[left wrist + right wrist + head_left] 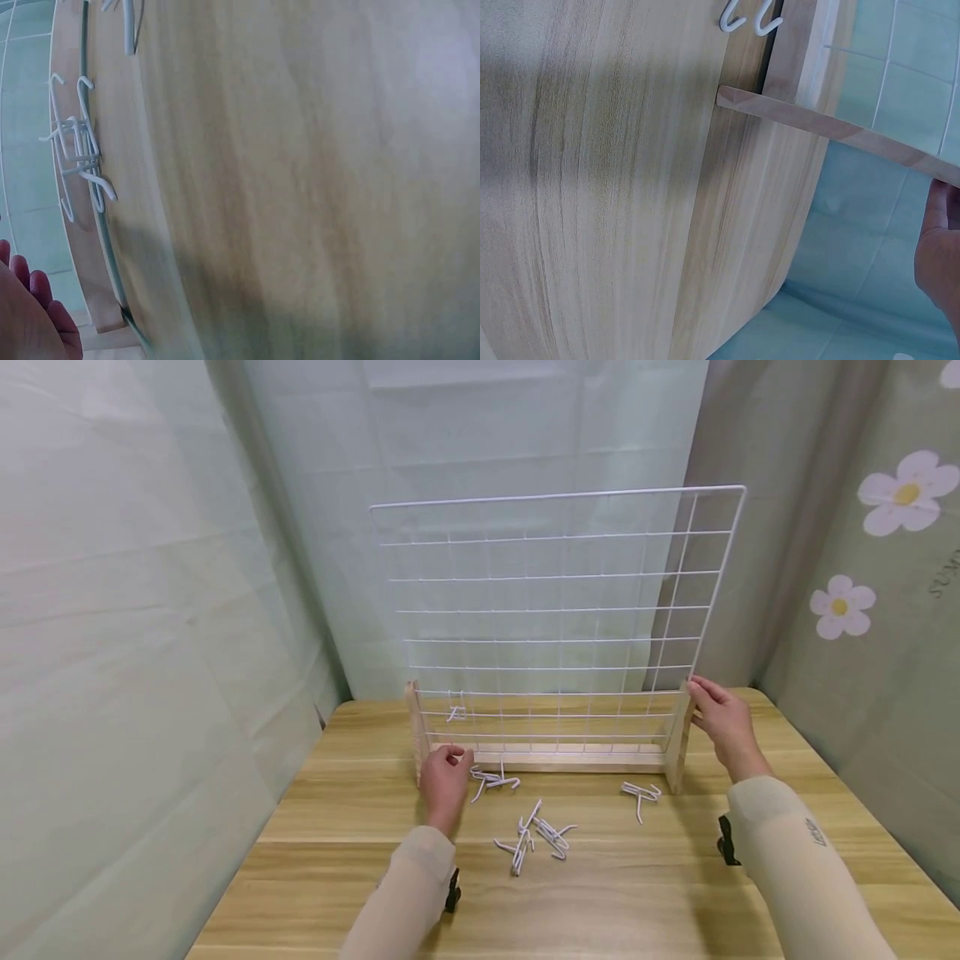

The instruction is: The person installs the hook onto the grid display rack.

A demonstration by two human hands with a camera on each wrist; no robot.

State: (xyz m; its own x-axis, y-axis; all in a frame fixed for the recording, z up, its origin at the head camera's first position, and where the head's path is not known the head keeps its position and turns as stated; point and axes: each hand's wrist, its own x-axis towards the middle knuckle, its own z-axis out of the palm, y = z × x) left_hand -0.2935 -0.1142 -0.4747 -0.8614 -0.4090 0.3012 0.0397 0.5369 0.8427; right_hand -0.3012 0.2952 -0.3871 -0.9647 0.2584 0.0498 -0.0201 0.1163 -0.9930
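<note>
A white wire grid panel (561,609) stands upright in a wooden stand (570,766). My right hand (723,727) grips the upper part of the stand's right side post (840,130), fingers near its top. In front of the lower left of the panel is my left hand (444,785), its fingers bent in; whether it pinches anything is hidden. White wire hooks (495,779) lie just right of this hand, by the stand's base. Another white hook (456,712) hangs on the grid's lower left.
More white hooks (519,847) lie on the wooden table (600,902) in front of the stand, one (640,795) farther right near the right post. A pale curtain (480,435) hangs behind, and a flowered one (840,693) borders the right side.
</note>
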